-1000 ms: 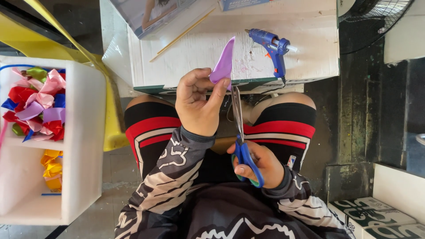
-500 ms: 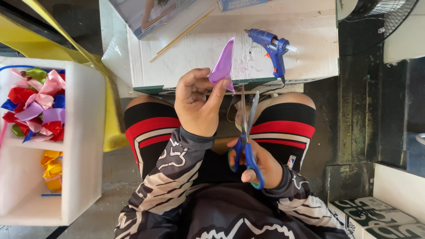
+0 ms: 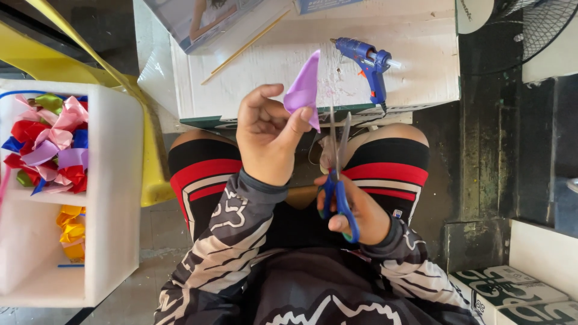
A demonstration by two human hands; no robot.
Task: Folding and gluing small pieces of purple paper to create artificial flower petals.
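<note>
My left hand pinched the folded purple ribbon; right-hand scissors gaped at its tip — trim not yet made.

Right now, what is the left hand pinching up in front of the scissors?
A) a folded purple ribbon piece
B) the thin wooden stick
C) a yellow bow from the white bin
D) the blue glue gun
A: the left hand pinches a folded purple ribbon piece between thumb and fingers, with the blades of the blue-handled scissors in the right hand parted just beneath it; the glue gun lies on the white box.
</note>
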